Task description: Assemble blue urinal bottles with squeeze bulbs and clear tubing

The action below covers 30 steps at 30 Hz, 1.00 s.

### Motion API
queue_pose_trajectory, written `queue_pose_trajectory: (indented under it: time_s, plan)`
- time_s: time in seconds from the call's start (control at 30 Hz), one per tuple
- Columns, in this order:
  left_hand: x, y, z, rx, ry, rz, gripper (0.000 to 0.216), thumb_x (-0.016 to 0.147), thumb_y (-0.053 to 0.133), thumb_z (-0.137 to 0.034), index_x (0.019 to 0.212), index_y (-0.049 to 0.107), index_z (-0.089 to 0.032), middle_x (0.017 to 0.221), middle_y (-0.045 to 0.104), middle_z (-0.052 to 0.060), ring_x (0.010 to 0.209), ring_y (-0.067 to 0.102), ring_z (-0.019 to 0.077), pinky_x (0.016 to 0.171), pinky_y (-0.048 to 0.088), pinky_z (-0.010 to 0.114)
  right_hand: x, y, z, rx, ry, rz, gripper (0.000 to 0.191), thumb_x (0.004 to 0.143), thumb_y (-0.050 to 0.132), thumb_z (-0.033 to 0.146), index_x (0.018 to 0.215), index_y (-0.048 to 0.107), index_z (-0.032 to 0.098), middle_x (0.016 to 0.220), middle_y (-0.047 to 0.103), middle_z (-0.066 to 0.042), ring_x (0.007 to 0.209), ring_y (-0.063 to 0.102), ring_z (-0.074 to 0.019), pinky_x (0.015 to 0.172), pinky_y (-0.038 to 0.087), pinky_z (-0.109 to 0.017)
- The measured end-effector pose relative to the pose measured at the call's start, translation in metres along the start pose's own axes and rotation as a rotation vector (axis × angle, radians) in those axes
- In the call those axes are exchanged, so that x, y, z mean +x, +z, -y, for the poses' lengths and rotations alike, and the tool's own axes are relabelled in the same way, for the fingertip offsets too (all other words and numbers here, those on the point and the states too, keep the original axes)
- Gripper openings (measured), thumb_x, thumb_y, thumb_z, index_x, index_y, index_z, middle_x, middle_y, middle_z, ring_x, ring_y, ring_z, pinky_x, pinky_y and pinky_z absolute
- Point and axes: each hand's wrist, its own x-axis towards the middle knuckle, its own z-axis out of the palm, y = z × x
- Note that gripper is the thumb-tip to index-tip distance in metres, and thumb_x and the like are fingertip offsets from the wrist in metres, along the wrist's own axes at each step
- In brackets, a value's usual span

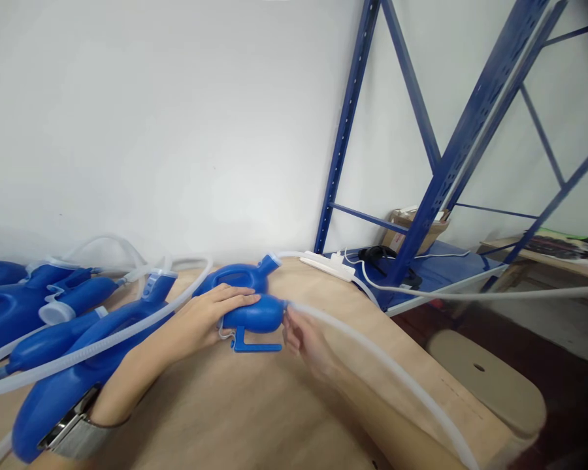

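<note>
My left hand (210,320) is wrapped round a blue rounded plastic urinal cup (255,314); a flat L-shaped blue hook (257,347) hangs at its near side. My right hand (304,339) pinches the narrow end of the cup, where a translucent white hose (367,343) joins it. How far the hose sits on the end is hidden by my fingers. The hose curves down to the lower right, past my right forearm. Just behind the cup lies a blue urinal bottle (235,271) with a handle opening and a capped neck pointing up to the right.
Several more blue urinal bottles (88,356) with hoses crowd the left of the brown-covered table (255,411). A white power strip (328,266) lies at the table's far right edge. Beyond stands a blue metal rack (347,124) with a cardboard box (396,232); a beige stool (490,378) stands to the right.
</note>
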Motion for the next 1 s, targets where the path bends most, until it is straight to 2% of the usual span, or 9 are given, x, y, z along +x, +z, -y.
queue_pose_trajectory:
  time_s: [0.2,0.33,0.47,0.6,0.67,0.77,0.9,0.97,1.0]
  plan:
    - [0.002,-0.006,-0.004,-0.006,0.008,-0.008,0.059,0.091,0.06,-0.014,0.148,0.056,-0.029,0.152,0.058,0.009,0.137,0.056,0.0302,0.112,0.051,0.047,0.0,0.0,0.0,0.073,0.004,0.012,0.056,0.079,0.075,0.072,0.07,0.054,0.021,0.042,0.031,0.01,0.04,0.025,-0.0076,0.041,0.022,-0.023]
    - [0.001,-0.012,-0.001,-0.038,-0.053,-0.026,0.063,0.087,0.063,-0.013,0.147,0.056,-0.03,0.148,0.062,0.007,0.135,0.058,0.028,0.113,0.049,0.044,0.0,-0.005,0.001,0.077,0.036,0.114,0.063,0.08,0.066,0.082,0.08,0.064,0.019,0.048,0.048,0.006,0.042,0.04,-0.0097,0.045,0.031,-0.023]
    - [-0.007,-0.031,0.008,-0.051,-0.156,-0.072,0.059,0.081,0.072,-0.026,0.14,0.063,-0.028,0.139,0.069,0.006,0.127,0.065,0.0301,0.11,0.052,0.044,0.001,-0.01,-0.002,0.018,0.065,0.218,0.071,0.08,0.06,0.087,0.099,0.069,0.019,0.059,0.06,0.003,0.046,0.05,-0.0123,0.047,0.037,-0.025]
    - [-0.016,-0.053,0.005,-0.13,-0.273,-0.195,0.053,0.079,0.074,-0.035,0.13,0.066,-0.026,0.141,0.068,0.007,0.122,0.067,0.0314,0.091,0.061,0.037,0.001,-0.013,-0.013,-0.052,0.058,0.332,0.08,0.075,0.051,0.096,0.073,0.063,0.018,0.061,0.059,0.0,0.049,0.051,-0.0108,0.052,0.039,-0.025]
    - [-0.016,-0.058,-0.002,-0.202,-0.305,-0.252,0.051,0.079,0.075,-0.038,0.127,0.067,-0.025,0.14,0.068,0.008,0.119,0.068,0.0311,0.089,0.062,0.036,0.001,-0.012,-0.016,-0.046,-0.003,0.347,0.081,0.074,0.049,0.099,0.073,0.062,0.018,0.064,0.059,-0.001,0.049,0.051,-0.0108,0.052,0.039,-0.026]
    - [-0.015,-0.06,-0.011,-0.329,-0.346,-0.35,0.048,0.08,0.075,-0.036,0.124,0.067,-0.022,0.128,0.072,0.005,0.11,0.07,0.028,0.092,0.061,0.036,0.002,-0.012,-0.008,-0.033,-0.118,0.318,0.078,0.073,0.058,0.094,0.103,0.066,0.023,0.069,0.061,0.002,0.05,0.051,-0.0121,0.051,0.042,-0.027]
    - [-0.018,-0.069,-0.007,-0.389,-0.422,-0.543,0.046,0.077,0.076,-0.029,0.122,0.067,-0.02,0.114,0.074,0.002,0.1,0.07,0.024,0.082,0.061,0.03,-0.013,-0.018,0.024,-0.195,-0.19,0.286,0.086,0.075,0.074,0.079,0.141,0.052,0.027,0.075,0.066,0.002,0.056,0.057,-0.0157,0.057,0.046,-0.03]
    - [-0.023,-0.078,-0.001,-0.389,-0.465,-0.639,0.05,0.073,0.081,-0.025,0.12,0.066,-0.019,0.106,0.073,0.001,0.092,0.069,0.0212,0.075,0.061,0.028,-0.04,-0.029,0.036,-0.38,-0.185,0.144,0.078,0.079,0.083,0.059,0.144,0.051,0.03,0.085,0.07,-0.002,0.069,0.063,-0.0198,0.068,0.051,-0.036]
    - [-0.026,-0.083,0.002,-0.387,-0.48,-0.674,0.052,0.071,0.083,-0.025,0.12,0.066,-0.019,0.103,0.073,0.001,0.088,0.068,0.0201,0.072,0.06,0.027,-0.058,-0.037,0.04,-0.474,-0.199,-0.003,0.069,0.078,0.085,0.054,0.137,0.058,0.031,0.087,0.071,-0.003,0.075,0.066,-0.0226,0.072,0.053,-0.039]
